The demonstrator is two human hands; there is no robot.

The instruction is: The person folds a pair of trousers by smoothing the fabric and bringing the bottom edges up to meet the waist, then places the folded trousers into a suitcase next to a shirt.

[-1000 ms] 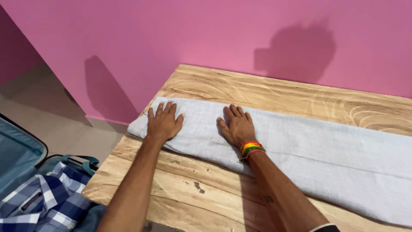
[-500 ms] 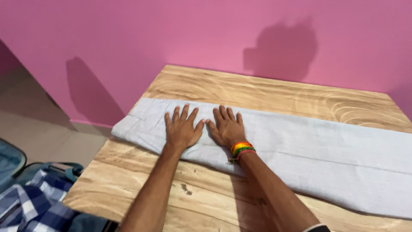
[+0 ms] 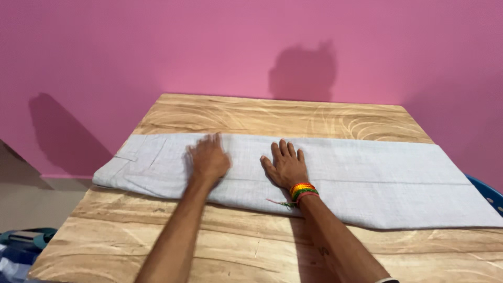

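From the head camera, we see a long, folded light grey cloth (image 3: 335,175) lying flat across a wooden table (image 3: 262,112), stretching from the table's left edge to its right edge and a little past both. Our left hand (image 3: 208,159) rests on the left half of the cloth; it is blurred, so we cannot tell how its fingers lie, but it presses on the fabric and grips nothing. Our right hand (image 3: 285,166) lies palm down just beside it, fingers spread flat and open on the cloth, holding nothing. A band of orange, yellow, green and red bracelets (image 3: 302,189) circles the right wrist. Behind the table stands a pink wall (image 3: 157,47) carrying our shadow. At the lower left corner, a teal suitcase edge (image 3: 23,238) shows below the table.
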